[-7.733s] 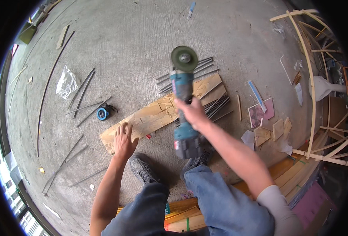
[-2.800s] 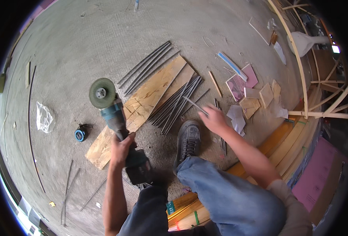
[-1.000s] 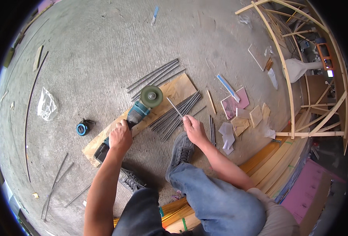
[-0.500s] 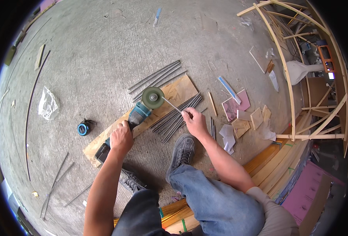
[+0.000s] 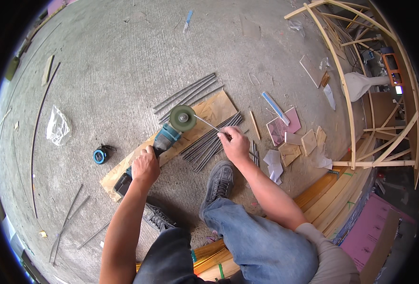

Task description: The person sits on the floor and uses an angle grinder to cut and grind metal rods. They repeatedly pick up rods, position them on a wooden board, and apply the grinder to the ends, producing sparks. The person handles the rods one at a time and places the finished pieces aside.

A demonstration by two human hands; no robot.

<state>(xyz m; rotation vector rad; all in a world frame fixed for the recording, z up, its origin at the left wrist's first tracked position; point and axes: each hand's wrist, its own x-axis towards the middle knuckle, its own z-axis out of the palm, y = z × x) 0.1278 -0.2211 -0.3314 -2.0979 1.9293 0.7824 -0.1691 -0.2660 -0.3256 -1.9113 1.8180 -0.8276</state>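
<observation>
My left hand [image 5: 145,163] is closed round the body of a teal and black angle grinder [image 5: 167,136], which lies along a long particle board [image 5: 223,104]. Its green-grey disc [image 5: 183,118] faces up. My right hand [image 5: 233,141] pinches a thin metal rod [image 5: 208,123], whose far end meets the disc's right edge; whether it actually touches I cannot tell. Beneath the rod, a bundle of dark metal rods [image 5: 204,151] lies across the board's near side. More rods [image 5: 181,94] lie just beyond the board. My shoes are below, on either side.
A blue tape measure [image 5: 100,155] and crumpled plastic [image 5: 56,127] lie left. Offcuts [image 5: 308,142], pink pieces [image 5: 292,119] and a blue strip [image 5: 274,108] lie right. A curved wooden frame [image 5: 349,128] stands far right; long planks [image 5: 325,206] lie at lower right.
The grinder went from raised in my right hand to my left, then down onto the board. My right hand took a rod and has lately brought its end up to the disc's edge.
</observation>
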